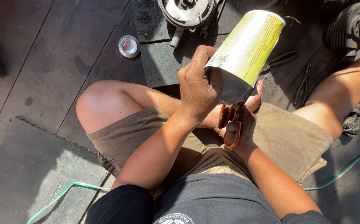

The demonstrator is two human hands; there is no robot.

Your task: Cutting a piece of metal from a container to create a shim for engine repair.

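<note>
On the dark plank floor (43, 49), far left: green cable (59, 195), then a small round metal lid (129, 46). Centre, above the lap: left hand (198, 89) clamps the cut edge of a yellow can (248, 47), tilted up-right. Just below, right hand (240, 124) grips orange-handled scissors (232, 124), fingers through the loops, blades at the can's edge. Pliers (302, 87) lie right.

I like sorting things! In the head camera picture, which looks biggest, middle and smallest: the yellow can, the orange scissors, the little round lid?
1. Yellow can, though it is nearest the camera.
2. Orange scissors, partly hidden.
3. Round lid, on the floor.
</note>
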